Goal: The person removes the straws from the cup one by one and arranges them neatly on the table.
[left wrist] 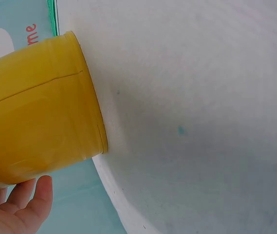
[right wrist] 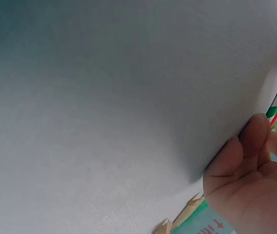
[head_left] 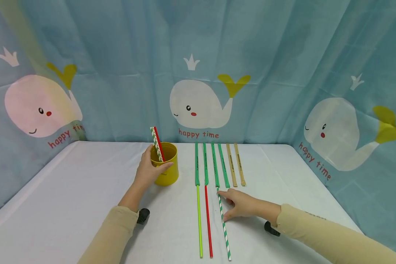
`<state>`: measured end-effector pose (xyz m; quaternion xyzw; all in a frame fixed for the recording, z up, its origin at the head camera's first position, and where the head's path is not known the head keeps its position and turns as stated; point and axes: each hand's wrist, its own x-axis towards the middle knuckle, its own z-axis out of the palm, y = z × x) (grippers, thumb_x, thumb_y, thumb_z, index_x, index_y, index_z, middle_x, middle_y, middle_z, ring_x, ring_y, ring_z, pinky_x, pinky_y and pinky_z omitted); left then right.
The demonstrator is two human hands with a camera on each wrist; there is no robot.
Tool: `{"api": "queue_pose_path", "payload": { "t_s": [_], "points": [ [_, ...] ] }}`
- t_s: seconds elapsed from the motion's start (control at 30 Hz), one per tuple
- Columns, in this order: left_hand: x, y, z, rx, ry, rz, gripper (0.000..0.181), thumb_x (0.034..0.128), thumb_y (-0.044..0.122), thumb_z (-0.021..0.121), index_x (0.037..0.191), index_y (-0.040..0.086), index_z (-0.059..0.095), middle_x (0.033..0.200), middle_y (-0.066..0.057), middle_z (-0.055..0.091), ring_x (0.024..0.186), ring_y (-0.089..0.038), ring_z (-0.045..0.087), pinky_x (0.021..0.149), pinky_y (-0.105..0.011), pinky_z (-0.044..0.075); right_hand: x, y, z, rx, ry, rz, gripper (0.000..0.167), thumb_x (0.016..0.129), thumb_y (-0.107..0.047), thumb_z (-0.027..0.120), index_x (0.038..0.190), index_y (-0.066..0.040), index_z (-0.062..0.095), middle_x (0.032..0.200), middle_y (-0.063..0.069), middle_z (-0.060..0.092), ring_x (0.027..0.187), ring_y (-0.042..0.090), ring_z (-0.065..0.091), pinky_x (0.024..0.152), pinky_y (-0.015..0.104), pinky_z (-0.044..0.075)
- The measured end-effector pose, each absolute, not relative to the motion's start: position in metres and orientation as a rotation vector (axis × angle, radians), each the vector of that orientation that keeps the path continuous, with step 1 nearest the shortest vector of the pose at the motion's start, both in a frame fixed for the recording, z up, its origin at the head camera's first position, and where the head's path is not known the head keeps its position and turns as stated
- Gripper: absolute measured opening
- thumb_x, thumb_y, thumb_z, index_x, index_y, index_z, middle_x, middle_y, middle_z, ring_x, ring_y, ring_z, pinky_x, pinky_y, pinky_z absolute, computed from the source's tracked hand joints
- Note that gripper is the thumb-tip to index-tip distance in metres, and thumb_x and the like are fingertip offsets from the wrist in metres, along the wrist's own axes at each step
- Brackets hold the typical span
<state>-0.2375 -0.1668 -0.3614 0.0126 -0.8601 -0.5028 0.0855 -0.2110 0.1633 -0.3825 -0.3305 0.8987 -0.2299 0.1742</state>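
My left hand (head_left: 148,167) grips a yellow bucket (head_left: 169,174) at its side, thumb across the front near the rim; the left wrist view shows its fingers (left wrist: 41,200) against the wall. Two sticks, one patterned white and green (head_left: 156,143) and one red, lean in the bucket. My right hand (head_left: 242,204) rests beside a green-and-white striped straw (head_left: 224,229) lying on the table, index fingertip and thumb touching it at separate places. Left of it lie a red straw (head_left: 208,220) and a light green straw (head_left: 199,220), all roughly parallel.
Several green-wrapped sticks (head_left: 197,165) lie in a row behind the straws, with two tan-wrapped sticks (head_left: 239,165) at the row's right end. A white cloth (head_left: 69,205) covers the table. A blue curtain (head_left: 135,55) with whale prints surrounds the back and sides.
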Motion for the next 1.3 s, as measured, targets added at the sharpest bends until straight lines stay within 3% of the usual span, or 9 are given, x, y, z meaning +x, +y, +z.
{"api": "queue_pose_path", "payload": {
  "t_s": [0.67, 0.93, 1.1, 1.3],
  "points": [
    [-0.237, -0.169, -0.364, 0.047, -2.564, -1.495, 0.102, 0.0862, 0.039, 0.074, 0.156, 0.007, 0.006, 0.155, -0.02, 0.019, 0.137, -0.039, 0.027, 0.111, -0.058, 0.025, -0.213, 0.161, -0.38, -0.844, 2.489, -0.773, 0.085, 0.077, -0.026, 0.084, 0.143, 0.004, 0.04, 0.083, 0.003, 0.047, 0.076, 0.016, 0.042, 0.062, 0.026, 0.036],
    [-0.237, -0.167, -0.364, 0.038, -2.564, -1.503, 0.101, 0.0865, 0.037, 0.074, 0.155, 0.007, 0.007, 0.154, -0.02, 0.02, 0.137, -0.038, 0.028, 0.111, -0.057, 0.026, -0.223, 0.161, -0.36, -0.8, 2.401, -0.796, 0.07, 0.084, -0.021, 0.078, 0.142, 0.001, 0.044, 0.085, 0.0, 0.057, 0.07, 0.015, 0.055, 0.06, 0.029, 0.045],
    [-0.237, -0.166, -0.362, 0.044, -2.563, -1.51, 0.102, 0.0862, 0.038, 0.074, 0.156, 0.007, 0.006, 0.155, -0.02, 0.019, 0.137, -0.038, 0.027, 0.111, -0.058, 0.025, -0.236, 0.151, -0.342, -0.831, 2.352, -0.852, 0.06, 0.088, -0.017, 0.073, 0.139, 0.004, 0.047, 0.084, 0.001, 0.06, 0.066, 0.016, 0.056, 0.06, 0.029, 0.046],
    [-0.238, -0.167, -0.362, 0.039, -2.558, -1.513, 0.103, 0.086, 0.038, 0.074, 0.156, 0.007, 0.005, 0.155, -0.02, 0.018, 0.138, -0.038, 0.026, 0.112, -0.057, 0.024, -0.252, 0.129, -0.323, -0.809, 2.362, -0.978, 0.05, 0.092, -0.019, 0.069, 0.135, 0.0, 0.053, 0.084, 0.006, 0.062, 0.072, 0.034, 0.059, 0.061, 0.034, 0.048]
  ]
}}
